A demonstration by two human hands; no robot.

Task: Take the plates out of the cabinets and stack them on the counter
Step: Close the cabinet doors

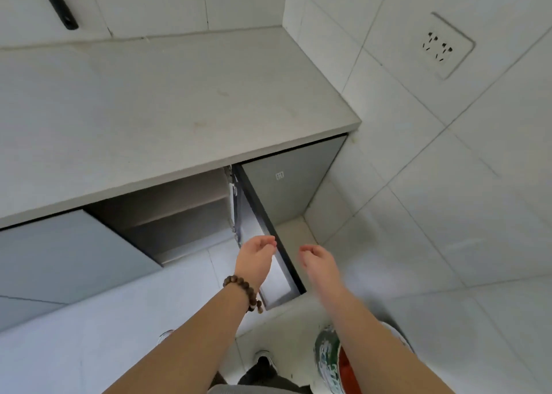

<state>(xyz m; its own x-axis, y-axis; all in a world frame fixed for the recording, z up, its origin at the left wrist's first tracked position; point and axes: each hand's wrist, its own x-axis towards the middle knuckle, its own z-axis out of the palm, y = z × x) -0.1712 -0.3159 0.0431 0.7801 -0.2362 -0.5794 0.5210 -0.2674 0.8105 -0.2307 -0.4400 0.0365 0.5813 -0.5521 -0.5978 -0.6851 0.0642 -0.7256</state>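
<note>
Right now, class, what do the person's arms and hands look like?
Both forearms are bare, no sleeves in view. The left hand has at its wrist a bracelet of round dark-brown beads, a few paler. The right hand shows no glove, ring or band.

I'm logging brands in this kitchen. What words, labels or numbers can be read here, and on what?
No text reads clearly.
Small white mark on the grey cabinet door: too small to read.
White markings on the green thing at the bottom: too blurred to read.
Wall socket: no lettering shows.
</note>
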